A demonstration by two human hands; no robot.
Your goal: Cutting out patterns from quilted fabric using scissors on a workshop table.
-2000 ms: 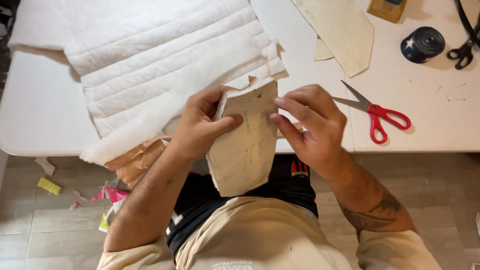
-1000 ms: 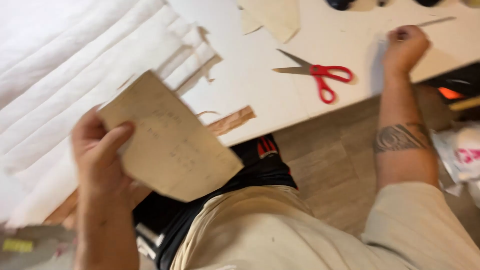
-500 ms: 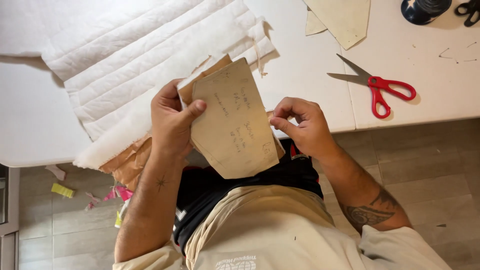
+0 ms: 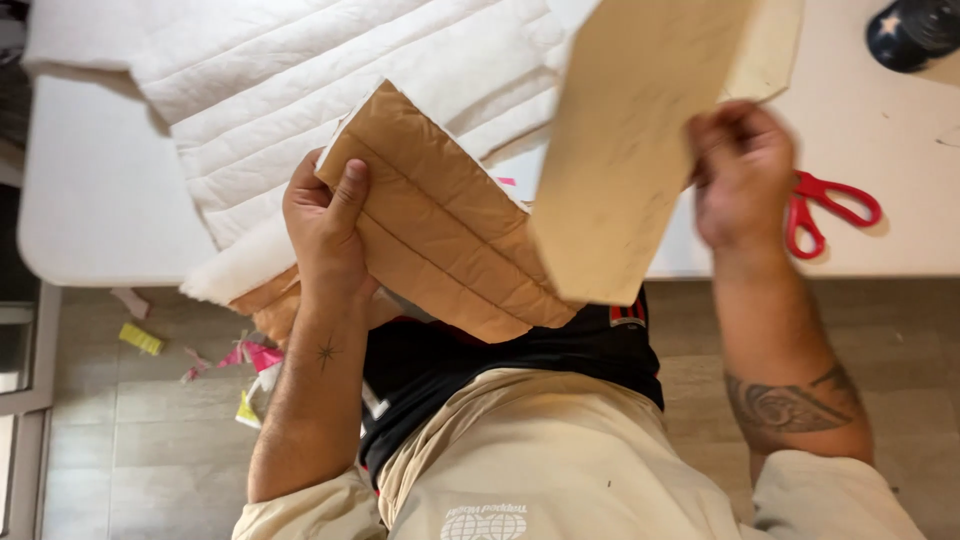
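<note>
Your left hand (image 4: 325,225) pinches a tan quilted fabric piece (image 4: 440,245) at frame centre, while your right hand (image 4: 745,175), blurred, grips a beige paper pattern (image 4: 630,150) lifted clear of it, upper right. The 2 pieces are separated; the quilted piece looks already cut. Red-handled scissors (image 4: 830,210) lie on the white table (image 4: 100,200) beside white quilted batting (image 4: 330,80). Scraps (image 4: 140,338) litter the tiled floor (image 4: 130,440), lower left.

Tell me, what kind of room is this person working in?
Probably a home sewing or craft space. A white table holds quilted white padding and red-handled scissors, the left hand grips a tan quilted piece, and bright scraps litter the tiled floor.
</note>
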